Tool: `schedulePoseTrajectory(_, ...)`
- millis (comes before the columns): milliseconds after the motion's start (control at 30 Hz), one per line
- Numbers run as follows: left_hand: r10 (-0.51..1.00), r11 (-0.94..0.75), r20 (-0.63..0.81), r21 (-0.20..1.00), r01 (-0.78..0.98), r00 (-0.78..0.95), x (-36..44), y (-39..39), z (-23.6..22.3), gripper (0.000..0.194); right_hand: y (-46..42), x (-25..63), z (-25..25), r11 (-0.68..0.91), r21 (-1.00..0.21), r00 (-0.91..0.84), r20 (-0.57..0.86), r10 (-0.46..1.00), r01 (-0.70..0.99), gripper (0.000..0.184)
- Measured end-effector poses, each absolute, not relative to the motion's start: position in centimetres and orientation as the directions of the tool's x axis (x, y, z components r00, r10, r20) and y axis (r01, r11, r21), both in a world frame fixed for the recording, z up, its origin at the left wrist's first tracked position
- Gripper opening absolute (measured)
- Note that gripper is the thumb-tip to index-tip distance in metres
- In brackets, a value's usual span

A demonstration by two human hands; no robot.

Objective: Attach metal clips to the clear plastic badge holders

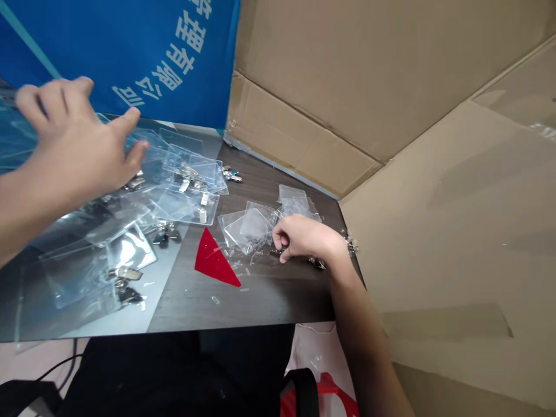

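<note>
Blue banner (117, 52) with white Chinese characters behind left hand (76, 130).

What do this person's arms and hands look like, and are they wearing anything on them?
The left hand and right hand are bare: no gloves, and no ring, watch or band shows. The left forearm and right forearm have no sleeve over them in view. Dark clothing shows on the body below.
</note>
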State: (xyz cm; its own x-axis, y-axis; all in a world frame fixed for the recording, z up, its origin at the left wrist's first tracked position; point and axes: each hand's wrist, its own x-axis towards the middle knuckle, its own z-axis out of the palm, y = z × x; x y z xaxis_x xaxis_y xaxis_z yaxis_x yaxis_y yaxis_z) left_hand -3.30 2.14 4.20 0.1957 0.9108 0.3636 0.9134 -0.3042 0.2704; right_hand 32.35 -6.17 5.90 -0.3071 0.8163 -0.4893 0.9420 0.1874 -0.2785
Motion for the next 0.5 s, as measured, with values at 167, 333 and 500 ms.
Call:
schedulePoseTrajectory(167, 0.886, -0.350, 0.425, 0.348, 0.870, 0.186, -2.5, 0.9, 4.9, 0.068, -6.8, 31.7, 6.0, 0.287, -0.370, -0.420, -0.355, 0.835, 0.884, 0.028)
schedulePoseTrajectory(333, 0.860, -0.437, 0.430, 0.344, 0.831, 0.274, -1.7, 0.9, 4.6, 0.058, -6.7, 30.7, 5.4, 0.288, -0.429, -0.386, -0.160, 0.908, 0.856, 0.028)
schedulePoseTrajectory(500, 0.775, -0.609, 0.429, 0.314, 0.728, 0.464, -0.4, 0.6, 3.0, 0.041, -6.3, 29.7, 3.9, 0.270, -0.296, -0.326, -0.161, 0.932, 0.916, 0.023)
